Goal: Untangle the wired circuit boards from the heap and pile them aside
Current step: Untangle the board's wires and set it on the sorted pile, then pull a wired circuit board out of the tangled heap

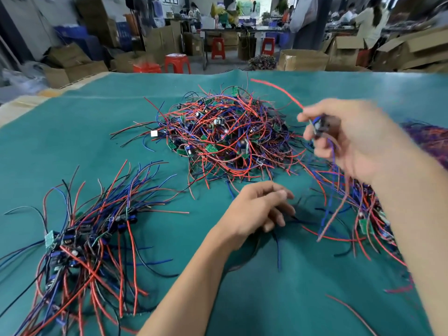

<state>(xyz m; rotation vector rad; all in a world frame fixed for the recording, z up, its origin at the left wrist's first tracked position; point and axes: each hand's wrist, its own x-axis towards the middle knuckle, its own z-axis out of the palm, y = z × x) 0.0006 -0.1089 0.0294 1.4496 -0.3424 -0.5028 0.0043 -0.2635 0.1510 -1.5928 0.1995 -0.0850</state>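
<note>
A tangled heap (225, 134) of small green circuit boards with red, blue and black wires lies at the middle of the green table cover (84, 141). My right hand (344, 139), blurred and raised right of the heap, grips one wired circuit board (321, 124); its red and blue wires trail up and down from my fingers. My left hand (259, 209) hovers low over the cover in front of the heap, fingers loosely curled, holding nothing. A sorted pile (80, 238) of boards with wires lies at the near left.
More wired boards (373, 214) lie at the right under my right arm. Loose wires (278, 246) lie near my left hand. Beyond the table edge stand cardboard boxes (303, 59), red stools (177, 63) and people working at far benches.
</note>
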